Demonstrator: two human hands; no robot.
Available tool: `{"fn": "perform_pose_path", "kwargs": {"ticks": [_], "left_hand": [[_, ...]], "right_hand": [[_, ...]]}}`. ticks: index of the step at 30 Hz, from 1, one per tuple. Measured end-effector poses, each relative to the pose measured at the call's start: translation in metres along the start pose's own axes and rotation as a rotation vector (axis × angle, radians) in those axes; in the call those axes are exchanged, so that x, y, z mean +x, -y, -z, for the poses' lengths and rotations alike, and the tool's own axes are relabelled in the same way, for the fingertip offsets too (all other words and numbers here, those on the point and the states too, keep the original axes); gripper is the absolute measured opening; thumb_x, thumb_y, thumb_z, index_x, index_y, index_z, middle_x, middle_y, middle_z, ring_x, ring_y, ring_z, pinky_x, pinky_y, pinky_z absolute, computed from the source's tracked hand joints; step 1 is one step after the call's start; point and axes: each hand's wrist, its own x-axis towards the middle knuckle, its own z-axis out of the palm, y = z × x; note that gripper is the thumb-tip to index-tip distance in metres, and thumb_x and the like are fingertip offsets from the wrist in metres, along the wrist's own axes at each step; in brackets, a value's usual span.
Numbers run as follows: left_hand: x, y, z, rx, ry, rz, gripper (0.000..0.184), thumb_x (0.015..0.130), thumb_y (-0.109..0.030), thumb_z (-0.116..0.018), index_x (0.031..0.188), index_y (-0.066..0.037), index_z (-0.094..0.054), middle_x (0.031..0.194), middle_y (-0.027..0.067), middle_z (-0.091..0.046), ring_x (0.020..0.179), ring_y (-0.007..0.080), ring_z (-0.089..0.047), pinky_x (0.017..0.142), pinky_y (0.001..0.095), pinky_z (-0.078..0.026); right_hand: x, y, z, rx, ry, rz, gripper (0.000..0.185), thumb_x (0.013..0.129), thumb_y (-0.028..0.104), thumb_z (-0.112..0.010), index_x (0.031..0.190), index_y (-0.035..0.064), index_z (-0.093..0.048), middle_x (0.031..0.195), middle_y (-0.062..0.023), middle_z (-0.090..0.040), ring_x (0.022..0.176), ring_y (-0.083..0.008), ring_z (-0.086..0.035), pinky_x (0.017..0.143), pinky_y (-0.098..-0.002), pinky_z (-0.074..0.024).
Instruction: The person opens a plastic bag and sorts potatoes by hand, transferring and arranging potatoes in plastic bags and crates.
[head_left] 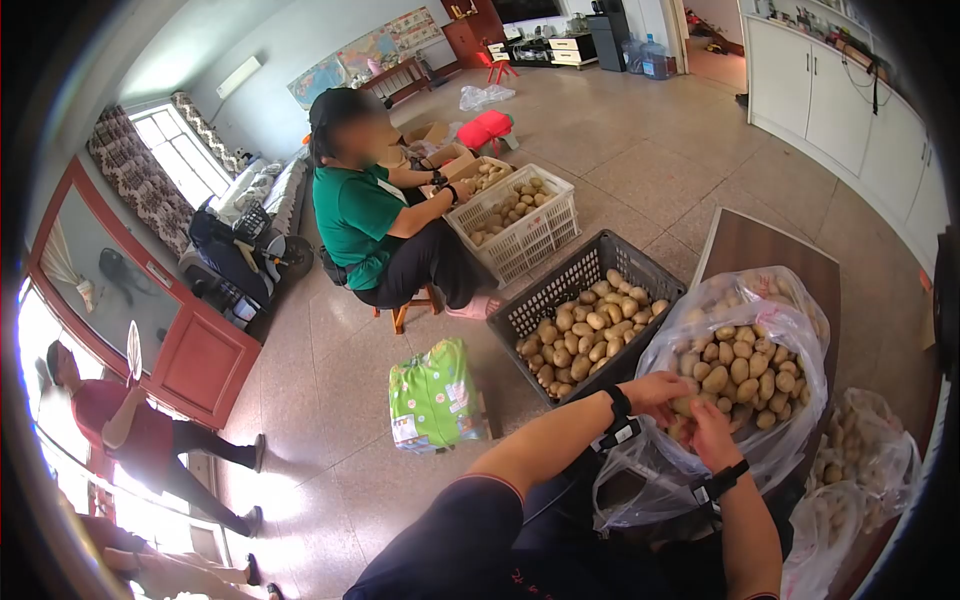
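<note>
"Where were your potatoes (742,368)?"
"In the clear bag (770,457), over the near part of your brown tabletop (765,248), whose far corners showed beyond it. A black crate (517,324) stood off its left edge, on the tiled floor (320,400)."
"And your hands?"
"Your left hand (656,394) and right hand (712,438) came together at the bag's left side, fingers curled narrow; I couldn't tell which gripped a potato."
"The room?"
"White cabinets (850,115) curved along your right; a seated person (358,220) reached over a white crate (530,243)."
</note>
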Motion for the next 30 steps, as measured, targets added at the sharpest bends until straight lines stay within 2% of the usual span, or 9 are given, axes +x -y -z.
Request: {"fn": "perform_pose_path", "kwargs": {"ticks": [7, 9, 11, 12, 14, 17, 23, 28, 30], "left_hand": [[0.002, 0.003, 0.008, -0.001, 0.071, -0.007, 0.047, 0.09, -0.033, -0.061, 0.122, -0.002, -0.047, 0.105, 0.0149, -0.06, 0.071, 0.0229, -0.067, 0.065, 0.0354, -0.059], [0.001, 0.0, 0.008, -0.043, -0.049, -0.015, 0.047, 0.086, -0.026, -0.066, 0.121, -0.001, -0.048, 0.102, 0.0151, -0.062, 0.068, 0.0246, -0.067, 0.06, 0.0366, -0.059], [0.0, 0.0, 0.014, -0.054, -0.072, -0.034, 0.048, 0.087, -0.026, -0.066, 0.124, -0.002, -0.047, 0.102, 0.014, -0.061, 0.071, 0.0224, -0.066, 0.062, 0.0354, -0.059], [0.0, 0.0, 0.018, -0.065, -0.095, -0.052, 0.048, 0.087, -0.026, -0.065, 0.126, -0.004, -0.047, 0.103, 0.0129, -0.061, 0.074, 0.0201, -0.065, 0.065, 0.0343, -0.059], [0.001, 0.001, 0.025, -0.094, -0.135, -0.072, 0.047, 0.087, -0.025, -0.066, 0.125, -0.004, -0.048, 0.102, 0.0123, -0.061, 0.073, 0.0198, -0.065, 0.065, 0.0338, -0.059], [0.006, 0.003, 0.035, -0.143, -0.229, -0.092, 0.044, 0.087, -0.024, -0.066, 0.123, -0.004, -0.049, 0.101, 0.0114, -0.061, 0.071, 0.0194, -0.064, 0.064, 0.033, -0.058], [0.012, 0.009, 0.052, -0.177, -0.345, -0.122, 0.039, 0.088, -0.022, -0.065, 0.12, -0.005, -0.05, 0.1, 0.0114, -0.061, 0.071, 0.0207, -0.064, 0.063, 0.0339, -0.058], [0.017, 0.012, 0.065, -0.234, -0.443, -0.115, 0.035, 0.087, -0.02, -0.067, 0.116, -0.005, -0.055, 0.098, 0.0111, -0.061, 0.071, 0.022, -0.064, 0.062, 0.0356, -0.058], [0.029, 0.027, 0.089, 0.157, -0.369, -0.308, 0.028, 0.086, -0.017, -0.068, 0.11, -0.006, -0.06, 0.099, 0.0103, -0.062, 0.075, 0.0202, -0.063, 0.067, 0.0338, -0.057]], "right_hand": [[0.008, -0.002, -0.003, -0.275, 0.004, 0.074, 0.027, 0.098, 0.031, -0.053, 0.112, 0.0082, -0.056, 0.081, -0.0016, -0.06, 0.059, -0.0094, -0.055, 0.053, -0.0225, -0.0436], [0.014, -0.008, 0.005, -0.347, -0.038, 0.115, 0.029, 0.097, 0.03, -0.054, 0.114, 0.0064, -0.055, 0.081, -0.0019, -0.06, 0.059, -0.0095, -0.055, 0.053, -0.023, -0.0444], [0.022, -0.012, 0.017, -0.765, -0.216, 0.419, 0.031, 0.094, 0.024, -0.059, 0.116, 0.0024, -0.055, 0.095, -0.0114, -0.061, 0.084, -0.0238, -0.061, 0.075, -0.0338, -0.0506], [0.02, -0.009, 0.019, -0.766, -0.216, 0.418, 0.031, 0.094, 0.024, -0.059, 0.116, 0.0024, -0.055, 0.095, -0.0114, -0.061, 0.084, -0.0238, -0.061, 0.075, -0.0338, -0.0506], [0.011, 0.003, 0.025, -1.182, -0.424, 0.729, 0.038, 0.089, 0.018, -0.063, 0.121, 0.002, -0.052, 0.116, -0.0173, -0.055, 0.102, -0.0351, -0.056, 0.087, -0.0398, -0.0478], [0.003, 0.016, 0.027, -1.304, -0.612, 0.688, 0.046, 0.084, 0.014, -0.067, 0.126, 0.0044, -0.049, 0.133, -0.0168, -0.046, 0.112, -0.0383, -0.052, 0.088, -0.0423, -0.0479], [-0.005, 0.022, 0.032, -1.407, -0.612, 0.427, 0.055, 0.081, 0.013, -0.07, 0.131, 0.0066, -0.045, 0.145, -0.0136, -0.035, 0.122, -0.0339, -0.049, 0.09, -0.043, -0.0487], [-0.002, 0.022, 0.034, -1.471, -0.61, 0.461, 0.06, 0.081, 0.014, -0.069, 0.135, 0.0086, -0.042, 0.149, -0.0147, -0.03, 0.113, -0.0366, -0.055, 0.087, -0.0443, -0.0505], [0.0, 0.023, 0.041, -1.44, -0.621, 0.45, 0.062, 0.081, 0.016, -0.068, 0.136, 0.0105, -0.04, 0.149, -0.0164, -0.03, 0.105, -0.0389, -0.059, 0.084, -0.0459, -0.0513]]}}
